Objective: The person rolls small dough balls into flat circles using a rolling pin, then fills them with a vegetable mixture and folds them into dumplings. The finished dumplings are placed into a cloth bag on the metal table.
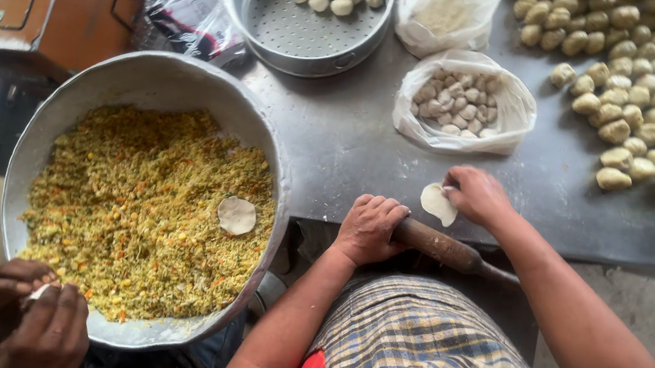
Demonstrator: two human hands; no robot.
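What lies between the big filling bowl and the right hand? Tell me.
The left hand on a wooden rolling pin, seen in the head view.

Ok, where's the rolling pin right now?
In the head view, the rolling pin lies at the table's near edge, under the left hand, just below the dough disc the right hand holds.
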